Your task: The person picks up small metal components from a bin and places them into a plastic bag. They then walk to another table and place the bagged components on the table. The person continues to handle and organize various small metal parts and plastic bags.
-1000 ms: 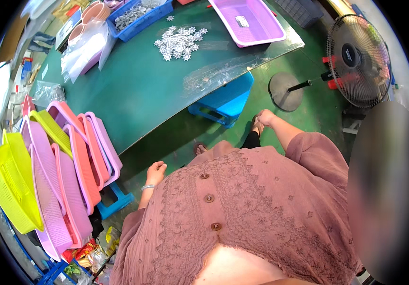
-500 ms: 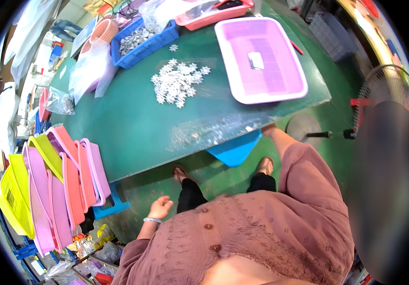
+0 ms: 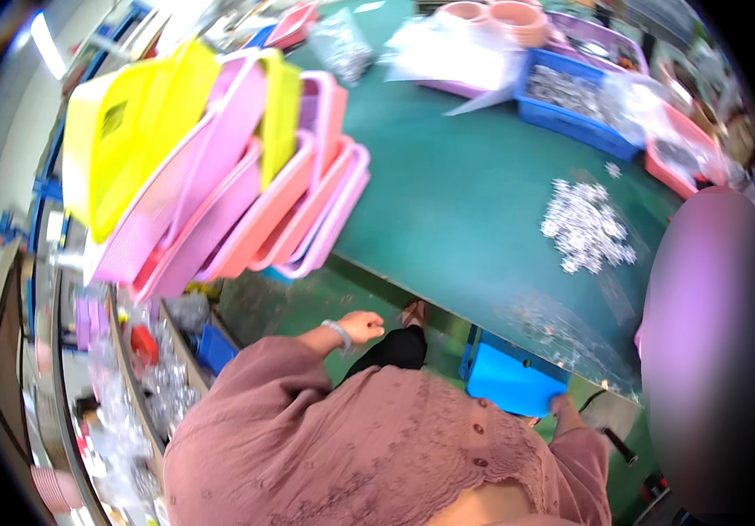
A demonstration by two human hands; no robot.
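Note:
My left hand (image 3: 362, 327) hangs over the floor near the table's front edge, fingers half bent and slightly apart, with nothing in it. My right hand (image 3: 561, 405) is at the right edge of a blue plastic stool (image 3: 513, 382), partly under the table; its fingers are hidden, so a grip on the stool cannot be made out. On the green table (image 3: 447, 215) lies a pile of small silvery snowflake-shaped pieces (image 3: 586, 226), one loose piece (image 3: 612, 169) just beyond it. Nested pink, purple, orange and yellow baskets (image 3: 246, 175) stand at the table's left end.
Farther back on the table are a blue basket (image 3: 574, 123) of metal parts, clear plastic bags (image 3: 456, 53) and a coral tray (image 3: 671, 180). Shelving with bagged goods (image 3: 145, 386) stands on my left. A blurred purple shape (image 3: 701, 316) covers the right side.
My view has swung left, bringing the basket stack and shelving closer to the middle. The purple basket on the table has mostly left the clear view. My left hand stays low and empty.

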